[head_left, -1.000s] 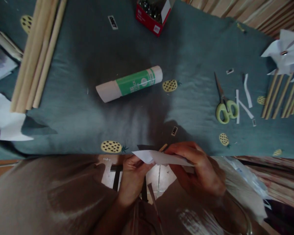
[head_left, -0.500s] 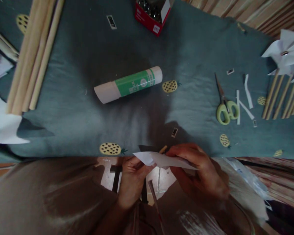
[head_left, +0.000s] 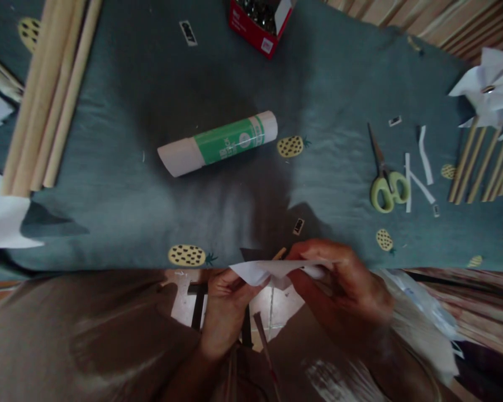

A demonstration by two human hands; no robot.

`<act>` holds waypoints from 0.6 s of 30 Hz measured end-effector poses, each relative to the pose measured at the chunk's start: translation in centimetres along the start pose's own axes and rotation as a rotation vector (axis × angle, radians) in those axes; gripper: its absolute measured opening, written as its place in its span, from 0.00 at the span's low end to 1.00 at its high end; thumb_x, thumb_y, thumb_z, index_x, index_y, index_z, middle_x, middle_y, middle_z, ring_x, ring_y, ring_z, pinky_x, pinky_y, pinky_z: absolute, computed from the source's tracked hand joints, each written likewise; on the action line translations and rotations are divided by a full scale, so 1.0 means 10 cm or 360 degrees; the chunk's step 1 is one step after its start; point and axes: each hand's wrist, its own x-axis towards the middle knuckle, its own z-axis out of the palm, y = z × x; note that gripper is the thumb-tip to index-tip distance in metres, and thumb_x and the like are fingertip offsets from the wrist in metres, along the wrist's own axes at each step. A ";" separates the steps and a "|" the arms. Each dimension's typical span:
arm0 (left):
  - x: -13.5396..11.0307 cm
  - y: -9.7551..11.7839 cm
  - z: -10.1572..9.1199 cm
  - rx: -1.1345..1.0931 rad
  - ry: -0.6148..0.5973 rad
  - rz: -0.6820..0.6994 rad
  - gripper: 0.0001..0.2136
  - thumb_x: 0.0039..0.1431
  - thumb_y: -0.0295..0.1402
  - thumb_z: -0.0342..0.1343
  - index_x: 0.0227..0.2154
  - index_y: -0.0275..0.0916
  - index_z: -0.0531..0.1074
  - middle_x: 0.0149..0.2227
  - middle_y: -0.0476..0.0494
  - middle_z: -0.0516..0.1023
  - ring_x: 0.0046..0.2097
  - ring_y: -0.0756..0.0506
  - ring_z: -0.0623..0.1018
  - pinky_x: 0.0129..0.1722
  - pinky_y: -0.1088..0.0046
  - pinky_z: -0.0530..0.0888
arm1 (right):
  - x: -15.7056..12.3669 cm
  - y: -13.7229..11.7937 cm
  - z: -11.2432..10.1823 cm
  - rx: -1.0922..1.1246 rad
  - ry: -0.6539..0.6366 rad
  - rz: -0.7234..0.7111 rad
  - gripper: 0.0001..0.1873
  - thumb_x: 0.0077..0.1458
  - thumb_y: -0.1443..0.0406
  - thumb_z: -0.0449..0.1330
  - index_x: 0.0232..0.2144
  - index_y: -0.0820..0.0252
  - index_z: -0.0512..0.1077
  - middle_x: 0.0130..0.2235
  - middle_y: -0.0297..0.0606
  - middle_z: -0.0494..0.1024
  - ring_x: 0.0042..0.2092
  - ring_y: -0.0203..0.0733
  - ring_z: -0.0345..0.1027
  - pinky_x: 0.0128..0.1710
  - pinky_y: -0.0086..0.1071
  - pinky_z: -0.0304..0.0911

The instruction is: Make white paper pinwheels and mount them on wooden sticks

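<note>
At the near edge of the table, both hands hold a white paper pinwheel [head_left: 255,272] with folded points. My left hand [head_left: 226,307] is closed on its left side, partly hidden by the paper. My right hand [head_left: 339,285] pinches a curled flap on the right, thumb below and fingers above. A short end of a wooden stick [head_left: 280,254] shows just behind the paper; what it joins is hidden. Beyond the hands lies a large glue stick [head_left: 228,142] with a green label, capped and on its side.
Green-handled scissors [head_left: 386,187] and white paper strips [head_left: 419,192] lie at the right, beside finished paper pinwheels [head_left: 488,89] on sticks. A red box [head_left: 255,30] of shiny metal pieces stands at the back. Thick wooden rods [head_left: 50,100] and more folded paper [head_left: 4,215] lie left.
My right hand's fingers have curled the right flap of the paper inward. My left hand stays nearly in place. The view has shifted slightly.
</note>
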 end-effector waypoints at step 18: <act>-0.12 0.11 0.10 -0.0209 0.0001 -0.0150 0.20 0.24 0.35 0.78 0.26 0.36 0.81 0.26 0.48 0.82 0.22 0.55 0.74 0.24 0.83 0.70 | 0.41 0.07 -0.04 0.0394 -0.0425 0.0405 0.08 0.51 0.65 0.63 0.36 0.58 0.72 0.35 0.35 0.82 0.36 0.39 0.75 0.36 0.32 0.67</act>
